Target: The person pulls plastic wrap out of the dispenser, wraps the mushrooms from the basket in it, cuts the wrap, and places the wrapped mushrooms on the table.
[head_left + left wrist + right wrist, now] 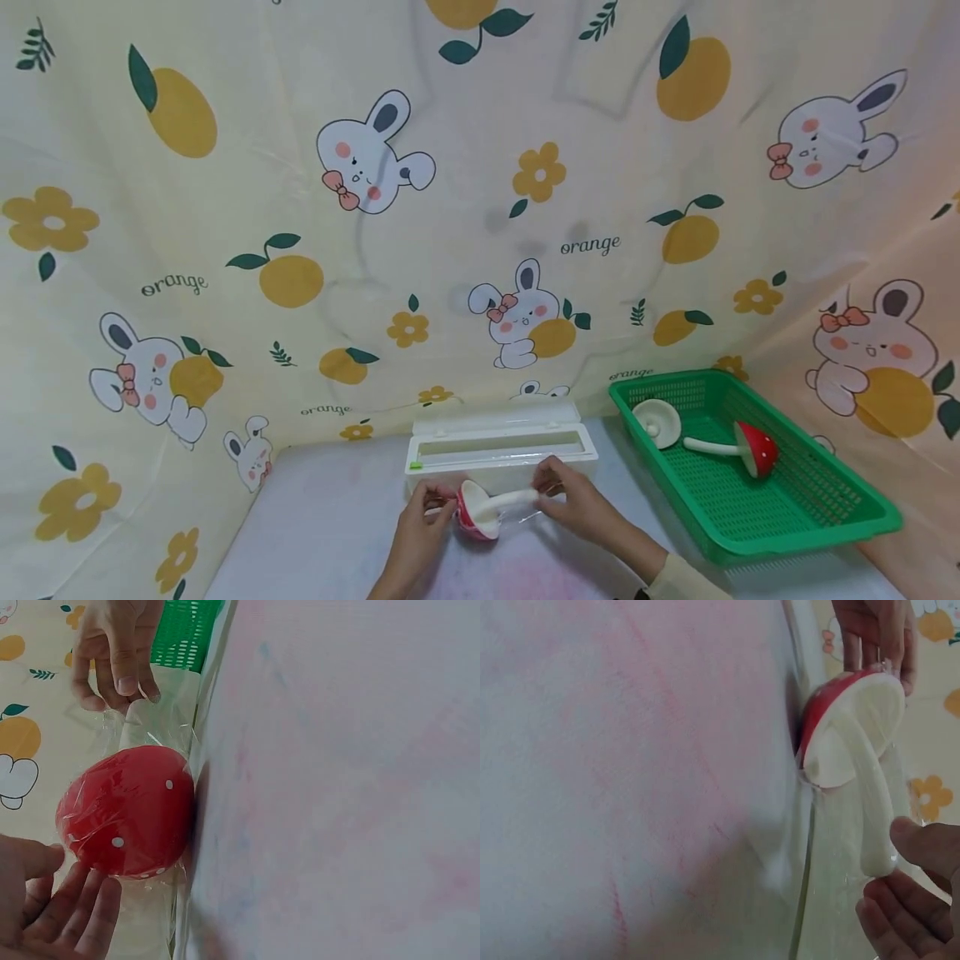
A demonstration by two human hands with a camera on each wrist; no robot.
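Note:
A toy mushroom (474, 510) with a red, white-dotted cap and a white stem (871, 802) lies on its side, in clear plastic wrap (176, 724). My left hand (422, 533) is at the cap, its thumb and fingers pinching the wrap at the cap's edge. At the stem's free end, my right hand (581, 504) pinches the wrap between thumb and fingers. Right behind the mushroom stands a white cling film dispenser (495, 477), its lid (498, 417) raised and a green slider (416, 466) at its left end.
To the right, a green plastic basket (750, 546) holds another red-capped toy mushroom (756, 450) and a second one (657, 423) showing its white underside. A pale cloth covers the table (322, 517). Behind it hangs a cream curtain (465, 167) printed with rabbits and oranges.

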